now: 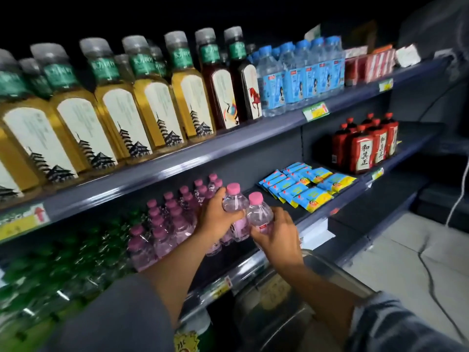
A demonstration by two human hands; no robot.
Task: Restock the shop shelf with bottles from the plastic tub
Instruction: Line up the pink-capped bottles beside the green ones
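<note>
My left hand [215, 219] grips a small clear bottle with a pink cap [234, 201] over the middle shelf [312, 219]. Just to its right, my right hand [275, 232] holds a second pink-capped bottle [260, 212] from below; the two bottles touch side by side. Both stand upright at the right end of the rows of pink-capped bottles [167, 219] on that shelf. The plastic tub [337, 273] sits below my right forearm, its rim showing; what is inside it is hidden.
Yellow tea bottles [114, 118] and blue water bottles [302, 72] fill the top shelf. Blue and yellow packets [304, 186] lie right of my hands, red bottles [365, 146] beyond. Green bottles [63, 262] stand at the left. A white cable [456, 199] hangs at the right.
</note>
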